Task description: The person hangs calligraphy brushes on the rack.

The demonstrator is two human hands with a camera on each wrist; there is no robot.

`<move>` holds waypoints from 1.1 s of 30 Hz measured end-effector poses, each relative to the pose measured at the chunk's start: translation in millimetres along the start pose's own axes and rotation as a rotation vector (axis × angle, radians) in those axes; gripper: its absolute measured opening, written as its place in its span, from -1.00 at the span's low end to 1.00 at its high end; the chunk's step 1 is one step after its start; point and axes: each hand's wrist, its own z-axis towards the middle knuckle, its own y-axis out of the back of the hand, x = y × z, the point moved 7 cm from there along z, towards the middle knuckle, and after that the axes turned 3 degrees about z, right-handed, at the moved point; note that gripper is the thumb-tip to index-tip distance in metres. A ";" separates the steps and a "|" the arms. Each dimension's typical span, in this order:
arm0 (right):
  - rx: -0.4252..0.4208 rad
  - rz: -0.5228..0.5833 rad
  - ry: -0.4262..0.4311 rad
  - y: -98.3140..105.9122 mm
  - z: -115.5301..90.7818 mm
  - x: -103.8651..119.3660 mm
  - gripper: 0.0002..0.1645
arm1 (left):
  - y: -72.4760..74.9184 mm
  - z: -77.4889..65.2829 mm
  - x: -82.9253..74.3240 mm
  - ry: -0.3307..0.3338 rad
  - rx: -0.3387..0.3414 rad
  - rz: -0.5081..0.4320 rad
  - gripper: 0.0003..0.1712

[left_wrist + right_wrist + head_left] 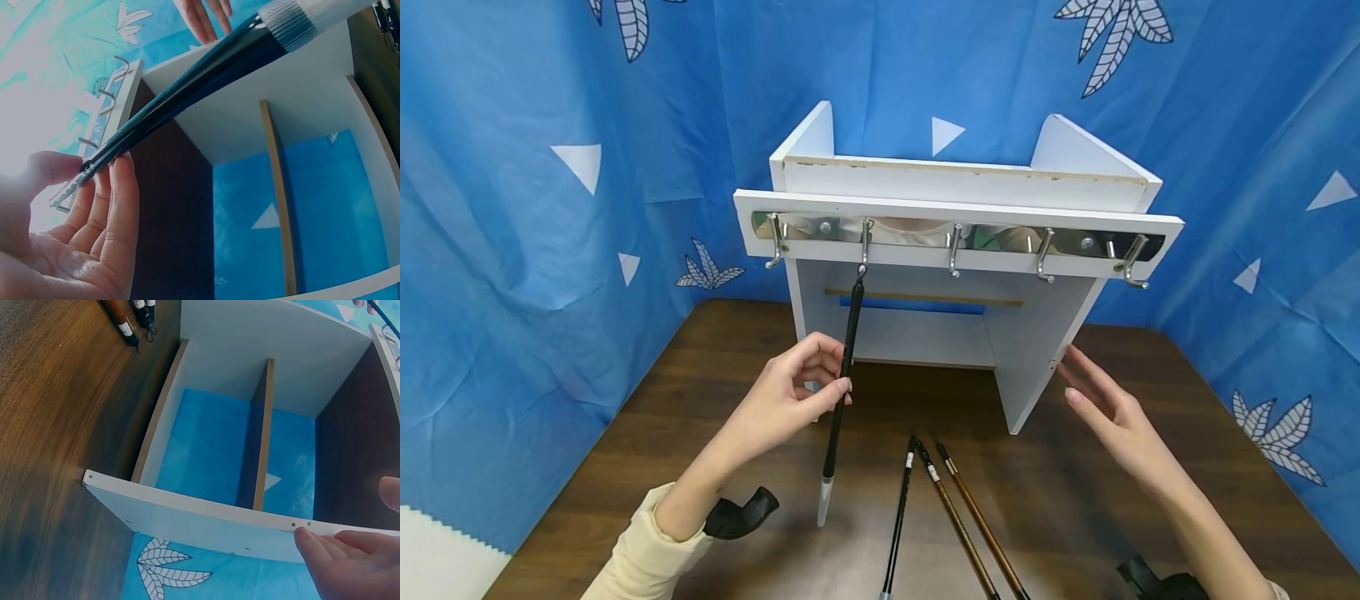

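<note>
In the head view my left hand [797, 387] pinches a black calligraphy brush [852, 325] between thumb and fingers. The brush hangs nearly upright, its clear-capped tip down and its loop end right at the second hook [865, 242] from the left. That hook belongs to a rail [955, 208] on the front of a white wooden shelf [1045, 333]. My right hand [1120, 425] has its fingers extended, fingertips against the shelf's right side panel. From the right wrist view, those fingertips lie at the panel's outer edge.
Three more brushes lie on the dark wooden table [745, 333] in front of the shelf: a black one [898, 517] and two brown ones, one beside the other [981, 517]. A blue patterned cloth [625, 150] hangs behind and at both sides.
</note>
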 end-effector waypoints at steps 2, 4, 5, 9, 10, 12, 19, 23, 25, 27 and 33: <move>-0.003 -0.002 0.001 0.1 -0.1 -0.1 -0.32 | 0.1 0.3 0.6 0.001 -0.001 0.003 -0.73; -0.004 -0.005 0.000 0.2 -0.1 -0.3 -0.32 | 0.1 0.6 1.1 0.002 0.000 0.005 -0.73; -0.005 -0.007 -0.001 0.3 -0.2 -0.3 -0.32 | 0.1 0.7 1.4 0.002 0.001 0.004 -0.73; -0.008 -0.014 0.001 0.6 -0.3 -0.3 -0.32 | 0.2 1.3 2.1 0.002 0.000 0.002 -0.73; -0.009 -0.015 0.002 0.5 -0.3 -0.2 -0.32 | 0.2 1.4 2.2 0.002 -0.001 0.003 -0.73; -0.008 -0.014 0.004 0.3 -0.1 0.0 -0.32 | 0.2 1.7 2.5 0.002 -0.001 0.003 -0.74; -0.007 -0.024 0.000 -0.3 -0.1 0.2 -0.33 | 0.0 2.2 4.6 0.004 0.002 -0.006 -0.74; -0.007 -0.020 -0.002 -0.5 -0.5 -0.2 -0.33 | 0.0 1.8 6.1 0.005 0.002 -0.010 -0.74; -0.007 -0.017 -0.003 -0.5 -0.4 -0.6 -0.33 | -0.1 1.9 6.8 0.004 0.001 -0.012 -0.74; -0.006 -0.014 -0.005 -0.4 -0.2 -0.9 -0.33 | -0.2 2.6 7.3 0.001 0.001 -0.014 -0.74; -0.004 -0.020 -0.010 0.1 0.2 -1.9 -0.32 | -1.1 5.9 8.7 -0.008 0.007 -0.022 -0.74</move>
